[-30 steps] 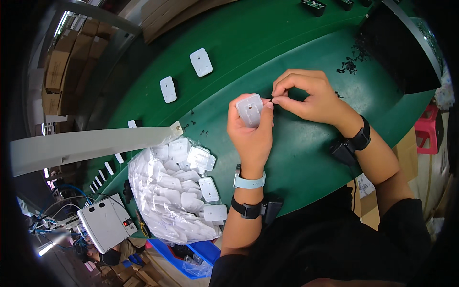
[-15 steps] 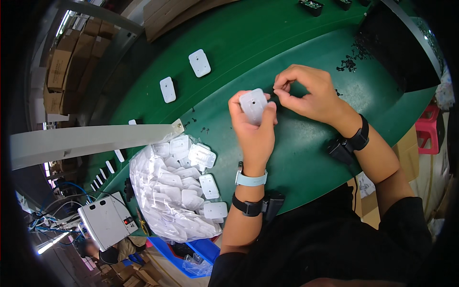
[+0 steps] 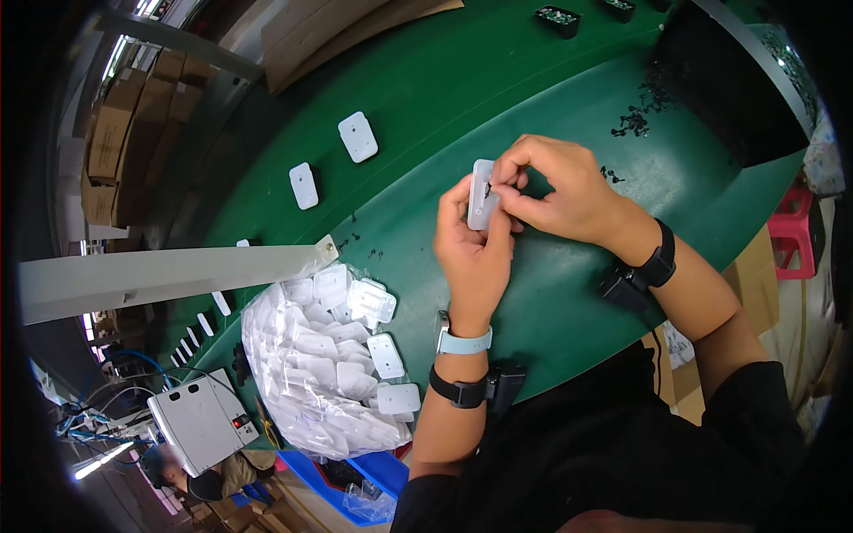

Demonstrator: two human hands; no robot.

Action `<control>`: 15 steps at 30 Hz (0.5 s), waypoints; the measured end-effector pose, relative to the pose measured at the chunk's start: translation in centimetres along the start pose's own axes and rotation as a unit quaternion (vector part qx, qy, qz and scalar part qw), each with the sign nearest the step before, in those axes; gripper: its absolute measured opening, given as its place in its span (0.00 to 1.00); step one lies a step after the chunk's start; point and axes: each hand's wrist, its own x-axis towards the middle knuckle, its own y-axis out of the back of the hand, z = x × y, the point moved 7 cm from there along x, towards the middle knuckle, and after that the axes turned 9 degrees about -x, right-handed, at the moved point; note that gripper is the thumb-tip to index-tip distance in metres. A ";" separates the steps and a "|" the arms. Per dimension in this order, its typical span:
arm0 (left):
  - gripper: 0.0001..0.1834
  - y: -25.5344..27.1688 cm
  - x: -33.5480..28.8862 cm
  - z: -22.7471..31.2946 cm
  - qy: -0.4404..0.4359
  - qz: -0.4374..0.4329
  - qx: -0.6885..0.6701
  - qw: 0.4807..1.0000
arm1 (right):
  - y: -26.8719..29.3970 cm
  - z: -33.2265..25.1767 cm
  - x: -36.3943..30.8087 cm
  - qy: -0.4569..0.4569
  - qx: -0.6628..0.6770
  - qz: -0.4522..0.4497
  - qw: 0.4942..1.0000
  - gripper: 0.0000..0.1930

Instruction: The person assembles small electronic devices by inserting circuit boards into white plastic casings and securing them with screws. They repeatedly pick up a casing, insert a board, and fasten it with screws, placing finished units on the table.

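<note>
My left hand [image 3: 473, 265] is closed around a white rounded plastic cover [image 3: 480, 213], held up above the green work surface. The cover is tilted, so it looks narrow. My right hand [image 3: 564, 191] meets it from the right, thumb and forefinger pinched on a small black part [image 3: 488, 189] against the cover's face. The fingertips partly hide that part, so I cannot tell whether it sits in the hole. Left of my left forearm, a clear plastic bag [image 3: 293, 391] bulges with similar white covers, and a few loose ones [image 3: 385, 355] lie at its mouth.
Small black parts [image 3: 633, 123] lie scattered at the right, by a black tray [image 3: 733, 98]. White-topped pieces [image 3: 358, 137] stand on the green belt [image 3: 426, 80] beyond. A pale metal bar [image 3: 178, 275] juts in from the left, above a white box-shaped device [image 3: 203, 419].
My right hand has come left, bringing the small black part against the cover. My left hand has turned the cover more edge-on. The white-topped pieces appear slightly farther left and nearer.
</note>
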 end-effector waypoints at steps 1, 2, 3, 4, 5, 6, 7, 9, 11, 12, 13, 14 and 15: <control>0.20 0.0 0.0 0.1 -0.001 0.005 0.006 1.000 | 0.1 0.1 0.0 -0.004 -0.004 -0.001 1.000 0.09; 0.19 -0.1 0.0 0.2 -0.002 0.011 0.012 1.000 | 0.1 0.2 0.0 -0.008 -0.008 -0.002 1.000 0.09; 0.19 -0.1 0.0 0.3 -0.003 0.016 0.018 1.000 | 0.2 0.3 -0.1 -0.013 -0.012 -0.002 1.000 0.09; 0.19 -0.1 0.0 0.2 -0.007 0.015 0.023 1.000 | 0.2 0.5 -0.2 -0.025 -0.007 -0.007 1.000 0.10; 0.19 -0.1 0.1 0.1 -0.011 0.014 0.027 0.999 | 0.2 0.6 -0.2 -0.037 -0.002 -0.012 0.999 0.10; 0.19 0.0 0.1 0.1 -0.016 0.014 0.033 0.999 | 0.1 0.8 -0.2 -0.049 0.004 -0.018 0.999 0.11; 0.19 0.1 0.0 -0.1 -0.001 0.022 0.025 0.999 | 0.1 1.1 0.0 -0.065 0.014 -0.019 0.998 0.12; 0.18 0.4 0.1 -0.4 0.029 0.034 0.009 0.999 | 0.4 1.6 0.5 -0.099 0.031 -0.020 0.994 0.14; 0.18 0.5 0.2 -0.4 0.062 0.027 -0.025 0.997 | -0.5 3.3 -0.1 -0.227 0.159 -0.080 0.957 0.16; 0.18 0.5 0.2 -0.4 0.077 0.023 -0.039 0.996 | -1.1 3.8 -0.5 -0.286 0.223 -0.106 0.926 0.17; 0.18 0.5 0.1 -0.4 0.084 0.027 -0.044 0.995 | -1.3 3.9 -0.6 -0.291 0.251 -0.109 0.917 0.17; 0.17 0.4 0.0 -0.4 0.092 0.032 -0.048 0.994 | -1.6 4.1 -0.8 -0.295 0.279 -0.112 0.907 0.18; 0.17 0.3 0.0 -0.4 0.097 0.037 -0.054 0.993 | -1.9 4.2 -0.9 -0.296 0.306 -0.117 0.897 0.18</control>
